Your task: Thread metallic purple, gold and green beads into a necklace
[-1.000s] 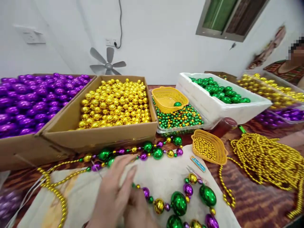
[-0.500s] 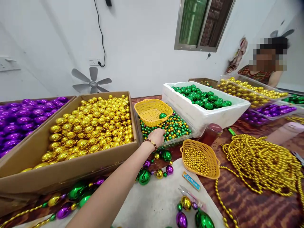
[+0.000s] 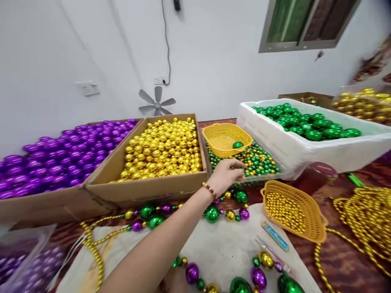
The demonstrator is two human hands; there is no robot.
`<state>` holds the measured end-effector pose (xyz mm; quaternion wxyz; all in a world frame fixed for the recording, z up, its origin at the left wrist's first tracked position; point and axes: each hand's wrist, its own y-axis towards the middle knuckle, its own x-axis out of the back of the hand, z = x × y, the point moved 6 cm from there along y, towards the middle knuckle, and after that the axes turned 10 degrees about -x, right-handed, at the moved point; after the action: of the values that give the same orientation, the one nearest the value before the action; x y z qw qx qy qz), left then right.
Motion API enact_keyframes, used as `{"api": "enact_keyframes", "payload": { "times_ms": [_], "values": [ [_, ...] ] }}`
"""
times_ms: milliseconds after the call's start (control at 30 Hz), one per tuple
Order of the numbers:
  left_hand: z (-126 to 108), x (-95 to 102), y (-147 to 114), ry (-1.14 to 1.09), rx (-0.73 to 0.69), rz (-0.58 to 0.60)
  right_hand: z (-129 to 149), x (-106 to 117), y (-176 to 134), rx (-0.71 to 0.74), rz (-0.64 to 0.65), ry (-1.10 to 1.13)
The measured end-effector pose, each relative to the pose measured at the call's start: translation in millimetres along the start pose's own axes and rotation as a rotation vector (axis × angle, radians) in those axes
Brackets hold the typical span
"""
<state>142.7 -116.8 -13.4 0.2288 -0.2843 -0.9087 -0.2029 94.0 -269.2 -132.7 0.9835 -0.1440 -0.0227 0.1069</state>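
My left hand (image 3: 227, 174) reaches over the near edge of a clear tray (image 3: 265, 176) of small green and gold beads. Its fingers are apart, with nothing visible between them. A yellow basket (image 3: 221, 138) holding one green ball (image 3: 237, 145) rests on the tray just beyond the hand. Under the forearm and wrist, a strand of green, purple and gold balls (image 3: 211, 214) lies on a white cloth (image 3: 214, 242). My right hand (image 3: 175, 281) shows only as a blurred patch at the bottom edge, beside another bead strand (image 3: 192, 272); its fingers cannot be made out.
Cardboard boxes of gold balls (image 3: 165, 150) and purple balls (image 3: 67, 154) stand left. At right are a white foam box (image 3: 271, 132) of green balls, a red-lidded jar (image 3: 317, 177), an orange basket (image 3: 314, 219) of gold beads, and gold bead strands (image 3: 366, 219). Thread snips (image 3: 270, 249) lie on the cloth.
The view has turned left, so things sit farther right. My left hand's fingers, bunched earlier at the tray, are now spread. A blurred part of my right hand has come into view.
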Motion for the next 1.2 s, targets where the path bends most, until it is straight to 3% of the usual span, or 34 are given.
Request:
{"api": "enact_keyframes", "payload": {
  "times_ms": [33, 100, 167, 300, 400, 567, 833, 1200],
  "values": [
    [-8.7, 8.9, -25.5, -0.097, 0.013, -0.003, -1.7, -30.6, 2.2, -0.005, 0.034, 0.019],
    [-15.9, 31.7, -86.3, -0.545, 0.101, -0.105, -8.7, -82.9, 4.9, -0.016, 0.104, 0.038],
    [-8.0, 66.7, -154.1, -0.710, 0.186, -0.343, -20.0, -112.2, 7.6, -0.053, 0.120, 0.129],
    [35.4, 130.3, -279.3, -0.868, 0.291, -0.892, -34.2, -116.7, 8.9, -0.058, 0.108, 0.246],
    [64.8, 148.5, -333.0, -0.935, 0.328, -1.088, -30.4, -107.6, 2.6, -0.039, 0.131, 0.232],
    [87.3, 148.5, -352.1, -1.084, 0.317, -1.181, -14.8, -110.6, -12.2, 0.036, 0.246, 0.110],
    [99.2, 144.7, -352.5, -1.162, 0.328, -1.224, -10.3, -112.2, -11.6, 0.076, 0.220, -0.043],
    [91.0, 141.8, -355.2, -0.993, 0.270, -1.118, -14.3, -117.8, -7.8, -0.002, 0.199, -0.050]
  ]
}}
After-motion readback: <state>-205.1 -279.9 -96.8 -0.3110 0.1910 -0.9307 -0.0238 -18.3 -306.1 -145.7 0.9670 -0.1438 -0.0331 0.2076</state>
